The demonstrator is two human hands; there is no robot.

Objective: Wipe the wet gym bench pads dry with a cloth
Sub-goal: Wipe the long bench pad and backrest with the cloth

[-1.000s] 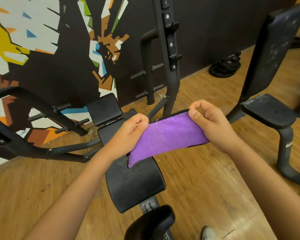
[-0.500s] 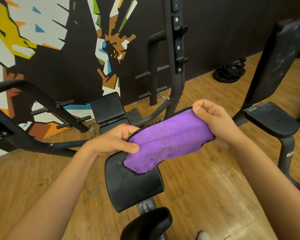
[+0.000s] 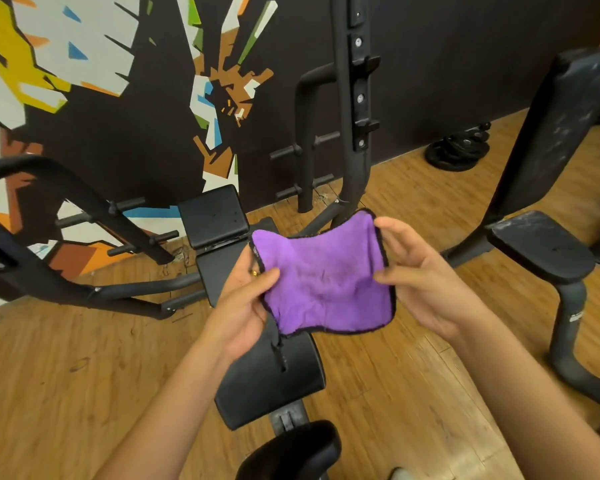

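now, light grips: left hand (image 3: 246, 306) and right hand (image 3: 426, 285) pinch the purple cloth (image 3: 323, 285) by its edges above the seat pad (image 3: 271, 382); slackening either could drop it.

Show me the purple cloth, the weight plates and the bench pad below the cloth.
purple cloth (image 3: 323, 285), head view, middle of its face.
weight plates (image 3: 458, 152), head view, top of the floor stack.
bench pad (image 3: 291, 393), head view, bare black top below the cloth.

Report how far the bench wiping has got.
Done: nothing I can confirm; no pad looks freshly wiped. In hand: left hand and right hand hold the purple cloth spread above the near bench pad, not pressed to it. Left: that pad, plus the smeared seat and backrest at right.
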